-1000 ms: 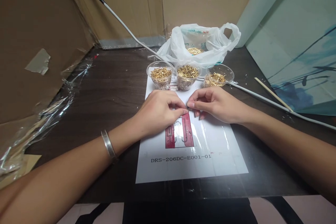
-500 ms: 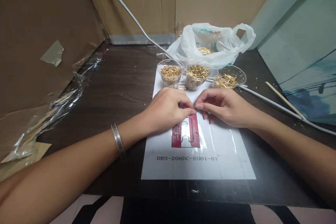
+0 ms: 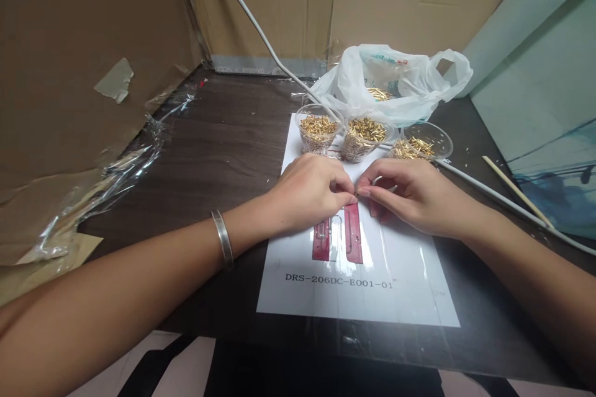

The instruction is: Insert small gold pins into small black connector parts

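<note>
My left hand point(image 3: 311, 195) and my right hand point(image 3: 410, 192) meet fingertip to fingertip over a white printed sheet point(image 3: 354, 285) taped to the dark table. Both are pinched shut on something tiny that I cannot make out. Just below the fingertips lie two red strips point(image 3: 351, 240) drawn on the sheet. A silver bangle point(image 3: 222, 239) circles my left wrist. Three clear cups of small gold pins point(image 3: 318, 128) point(image 3: 366, 134) point(image 3: 420, 146) stand at the sheet's far end, close beyond my hands.
A white plastic bag point(image 3: 395, 84) with more gold pins sits behind the cups. A white cable point(image 3: 261, 31) runs across the table. A wooden stick point(image 3: 516, 192) lies at right. Cardboard walls point(image 3: 69, 62) and crumpled clear film point(image 3: 112, 173) stand at left.
The view has shifted, so everything sits further right and slightly lower in frame. Both hands stay pinched together over the sheet.
</note>
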